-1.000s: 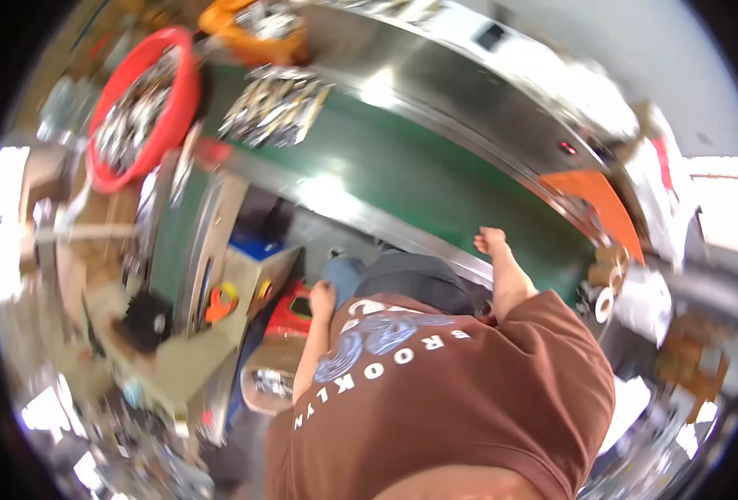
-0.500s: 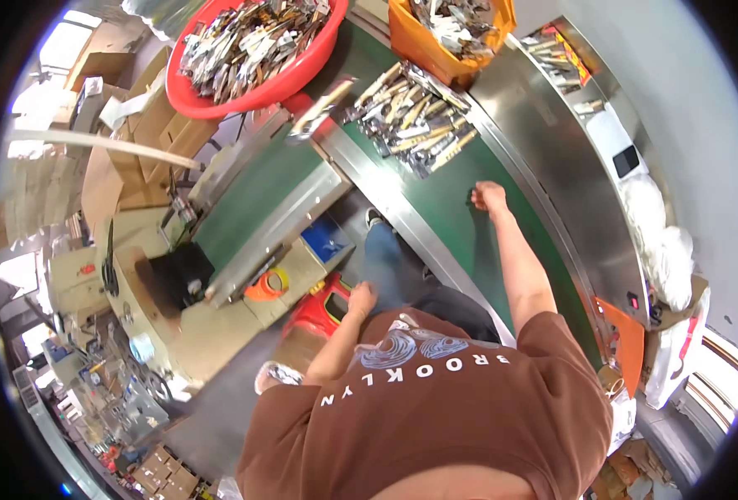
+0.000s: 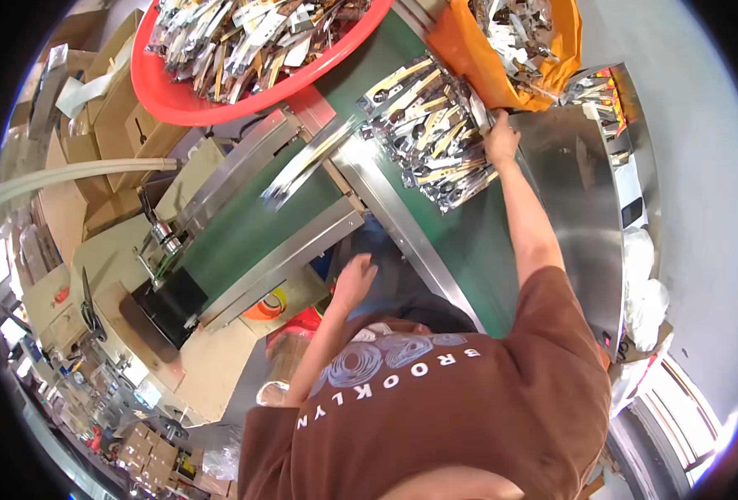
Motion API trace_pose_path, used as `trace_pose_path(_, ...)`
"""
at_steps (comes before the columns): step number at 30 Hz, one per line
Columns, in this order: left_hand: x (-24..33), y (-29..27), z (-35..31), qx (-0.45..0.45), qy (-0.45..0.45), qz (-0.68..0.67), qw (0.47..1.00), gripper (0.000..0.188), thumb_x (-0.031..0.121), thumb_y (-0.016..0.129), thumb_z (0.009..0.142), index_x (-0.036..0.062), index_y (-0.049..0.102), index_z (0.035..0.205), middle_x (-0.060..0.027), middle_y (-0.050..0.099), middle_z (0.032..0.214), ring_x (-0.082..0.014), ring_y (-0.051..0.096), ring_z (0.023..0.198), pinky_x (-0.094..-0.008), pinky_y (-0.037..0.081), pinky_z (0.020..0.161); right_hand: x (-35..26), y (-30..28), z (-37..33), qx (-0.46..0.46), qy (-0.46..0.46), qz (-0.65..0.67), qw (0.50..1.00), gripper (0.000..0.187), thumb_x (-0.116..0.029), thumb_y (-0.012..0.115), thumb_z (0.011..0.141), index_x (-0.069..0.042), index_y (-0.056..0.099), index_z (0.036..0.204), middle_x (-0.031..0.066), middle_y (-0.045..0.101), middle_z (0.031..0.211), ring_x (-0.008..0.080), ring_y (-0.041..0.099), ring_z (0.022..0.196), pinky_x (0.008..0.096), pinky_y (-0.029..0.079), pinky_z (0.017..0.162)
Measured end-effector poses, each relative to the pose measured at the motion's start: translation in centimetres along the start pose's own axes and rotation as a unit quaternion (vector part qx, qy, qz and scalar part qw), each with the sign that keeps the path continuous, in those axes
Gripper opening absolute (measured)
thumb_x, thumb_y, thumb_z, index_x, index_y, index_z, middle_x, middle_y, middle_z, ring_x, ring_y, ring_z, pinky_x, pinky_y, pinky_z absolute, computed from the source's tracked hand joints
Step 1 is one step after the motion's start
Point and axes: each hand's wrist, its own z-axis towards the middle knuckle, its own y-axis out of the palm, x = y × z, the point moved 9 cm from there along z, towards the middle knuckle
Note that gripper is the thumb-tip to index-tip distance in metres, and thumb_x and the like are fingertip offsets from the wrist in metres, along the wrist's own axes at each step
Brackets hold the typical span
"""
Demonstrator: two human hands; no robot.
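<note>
Several slim, clear-wrapped cutlery packets (image 3: 436, 137), with dark and tan pieces inside, lie in a loose pile on the green belt (image 3: 461, 250). My right hand (image 3: 502, 142) reaches to the pile's right edge, fingers curled against the packets; what lies under the fingertips is hidden. My left hand (image 3: 355, 282) hangs in front of my body, loosely closed, slightly blurred, with nothing visible in it. A blurred packet (image 3: 311, 162) is over the side belt (image 3: 248, 221), left of the pile.
A red basin (image 3: 302, 75) heaped with packets stands at the far left. An orange container (image 3: 565, 42) with more packets sits beyond my right hand. The metal rail (image 3: 402, 221) edges the belt. A black box (image 3: 169, 304) and cardboard boxes (image 3: 123, 133) are at left.
My right hand has moved forward from the bare belt to the pile's right edge. My left hand has risen and shifted forward. The view has shifted, and the blurred packet lies further over the side belt.
</note>
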Motion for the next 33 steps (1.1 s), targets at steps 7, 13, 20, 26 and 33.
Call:
trace_pose_path(7, 24.9, -1.5, -0.2, 0.123, 0.329, 0.272, 0.896, 0.065, 0.025, 0.069, 0.069, 0.0069, 0.041, 0.124, -0.0115, 0.043, 0.124, -0.0322, 0.035, 0.119, -0.0437, 0.025, 0.100, -6.3, -14.4, -16.9, -0.093, -0.306, 0.076, 0.945, 0.014, -0.005, 0.054, 0.076, -0.006, 0.060, 0.088, 0.0120, 0.053, 0.083, 0.0314, 0.053, 0.084, 0.0406, 0.043, 0.075)
trace_pose_path(13, 20.9, 5.9, 0.4, -0.221, 0.103, -0.017, 0.970, 0.032, 0.025, 0.062, 0.076, 0.0024, 0.060, 0.098, -0.0092, 0.063, 0.090, -0.0230, 0.059, 0.084, -0.0328, 0.044, 0.075, -7.9, -21.2, -21.8, -0.151, -0.374, 0.239, 0.883, 0.029, -0.009, 0.060, 0.075, -0.006, 0.057, 0.104, 0.0102, 0.057, 0.097, 0.0249, 0.054, 0.090, 0.0346, 0.042, 0.080)
trace_pose_path(20, 20.7, 3.3, -0.4, -0.131, 0.007, -0.307, 0.943, 0.019, 0.016, 0.058, 0.085, -0.0023, 0.061, 0.090, 0.0019, 0.059, 0.072, -0.0029, 0.051, 0.064, -0.0188, 0.040, 0.057, -0.1, -15.5, -22.3, -0.122, 0.098, 0.667, 0.729, 0.029, -0.028, 0.050, 0.090, -0.002, 0.055, 0.101, 0.0044, 0.059, 0.089, 0.0116, 0.055, 0.083, 0.0254, 0.044, 0.072)
trace_pose_path(26, 22.8, 2.7, -2.0, -0.113, 0.028, -0.374, 0.920, 0.018, 0.016, 0.058, 0.086, -0.0011, 0.060, 0.093, 0.0014, 0.058, 0.075, -0.0023, 0.050, 0.064, -0.0173, 0.039, 0.056, -6.3, -14.3, -27.9, -0.257, 0.036, 0.711, 0.653, 0.017, -0.018, 0.056, 0.087, -0.002, 0.055, 0.093, 0.0014, 0.060, 0.085, 0.0068, 0.054, 0.080, 0.0228, 0.042, 0.075)
trace_pose_path(33, 24.0, 2.6, -2.7, -0.118, 0.060, -0.366, 0.921, 0.015, 0.015, 0.059, 0.086, 0.0002, 0.059, 0.088, 0.0019, 0.058, 0.074, -0.0023, 0.049, 0.063, -0.0164, 0.038, 0.054, -6.2, -15.5, -28.3, -0.225, 0.025, 0.740, 0.633, 0.009, -0.008, 0.061, 0.083, -0.002, 0.055, 0.087, 0.0021, 0.061, 0.084, 0.0064, 0.053, 0.080, 0.0217, 0.041, 0.076)
